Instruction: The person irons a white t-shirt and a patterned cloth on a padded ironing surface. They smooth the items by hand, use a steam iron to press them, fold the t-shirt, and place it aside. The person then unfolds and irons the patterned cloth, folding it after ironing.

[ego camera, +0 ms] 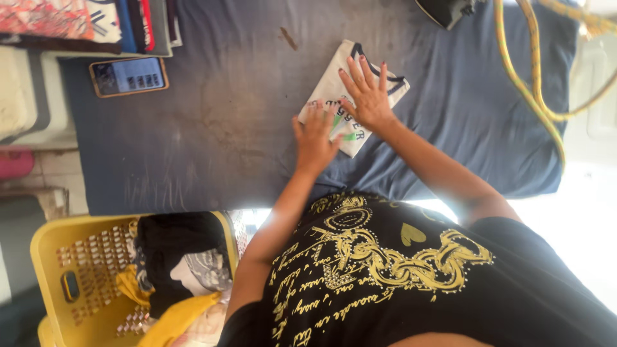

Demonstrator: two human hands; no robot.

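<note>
Pressing flat on a folded white shirt (347,96), both hands lie open with fingers spread, gripping nothing. The left hand (315,138) covers the shirt's near end; the right hand (366,96) rests on its middle, fingertips toward the dark-trimmed collar. The shirt lies near the middle of a blue padded board (212,115), its long axis running diagonally, collar end pointing up and right, away from the person. A phone (128,76) sits well apart at the board's left, beside stacked clothes (90,22). A yellow basket (77,276) of clothes stands below the board. A yellow cord (533,83) hangs at right, near an iron (447,9).
</note>
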